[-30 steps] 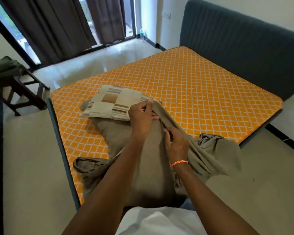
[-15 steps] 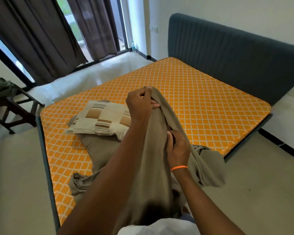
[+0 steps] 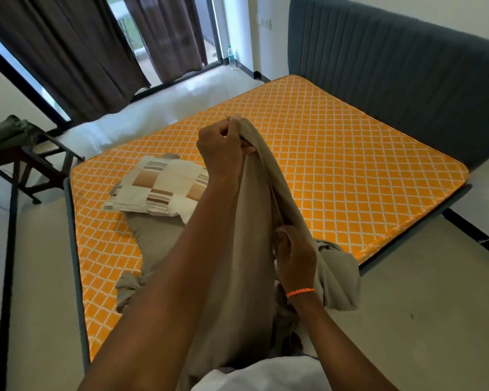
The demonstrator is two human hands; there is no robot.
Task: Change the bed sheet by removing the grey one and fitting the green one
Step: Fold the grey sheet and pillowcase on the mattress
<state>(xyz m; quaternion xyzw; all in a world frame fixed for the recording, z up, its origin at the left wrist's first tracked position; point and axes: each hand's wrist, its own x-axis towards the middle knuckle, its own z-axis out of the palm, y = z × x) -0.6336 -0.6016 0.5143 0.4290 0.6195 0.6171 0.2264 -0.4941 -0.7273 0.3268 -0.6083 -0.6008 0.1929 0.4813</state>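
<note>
With the grey sheet [image 3: 246, 249] already stripped off, the mattress [image 3: 336, 170] lies bare across its whole orange quilted top, from the headboard [image 3: 407, 80] down to the foot edge where the person stands. Over the last second the sheet has been drawn higher and closer to the body: it now hangs as one long drape from the raised left hand [image 3: 223, 148], and less of it trails on the mattress than a moment ago. One fold still runs under the patterned pillow [image 3: 164, 190] near the left edge, and a bunched end slumps over the foot corner on the right. That suggests the removal is nearly finished and the cloth is being gathered or folded for putting aside.

Off the bed, the green sheet [image 3: 9, 131] waits folded on a wooden stool [image 3: 34, 162] by the window, untouched, so the fitting has not begun.

Its fingers clenched, the left hand pinches the top hem at the peak of the drape. Lower along the same edge, the right hand [image 3: 294, 255] grips the cloth with curled fingers; an orange wristband [image 3: 299, 292] circles its wrist.
</note>
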